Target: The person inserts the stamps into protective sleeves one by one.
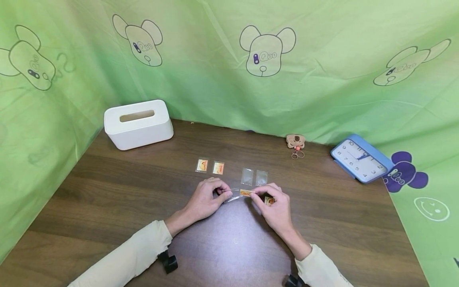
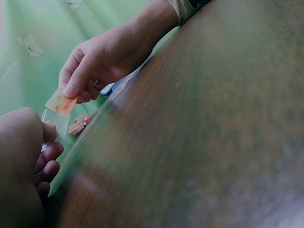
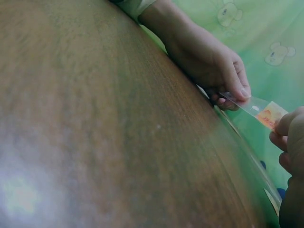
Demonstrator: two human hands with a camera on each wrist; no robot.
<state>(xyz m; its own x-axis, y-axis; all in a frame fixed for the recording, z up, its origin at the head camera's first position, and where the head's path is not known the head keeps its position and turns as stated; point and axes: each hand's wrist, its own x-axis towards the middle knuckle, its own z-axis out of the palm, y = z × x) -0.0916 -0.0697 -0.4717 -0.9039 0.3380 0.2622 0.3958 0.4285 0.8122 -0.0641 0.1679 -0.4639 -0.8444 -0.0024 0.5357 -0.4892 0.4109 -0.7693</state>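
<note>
Between thumb and fingers, my left hand [image 1: 208, 198] pinches a small clear plastic sleeve [image 1: 234, 195]. My right hand [image 1: 277, 209] pinches a small orange-and-cream printed card [image 1: 245, 193] by its edge. In the right wrist view the card [image 3: 271, 115] meets the sleeve's end [image 3: 254, 105]; how far it sits inside, I cannot tell. Another printed card [image 1: 269, 201] lies on the table, partly hidden by the right hand. Beyond the hands lie two clear sleeves [image 1: 247, 176] side by side. Farther left are two cards [image 1: 202, 165] in clear sleeves.
A white tissue box [image 1: 143, 133] stands at the back left of the brown wooden table [image 1: 125, 191]. At the back lies a brown bear-shaped trinket [image 1: 295, 141] with rings. A blue clock [image 1: 362, 158] is at the right. Green printed cloth [image 1: 215, 79] borders the table.
</note>
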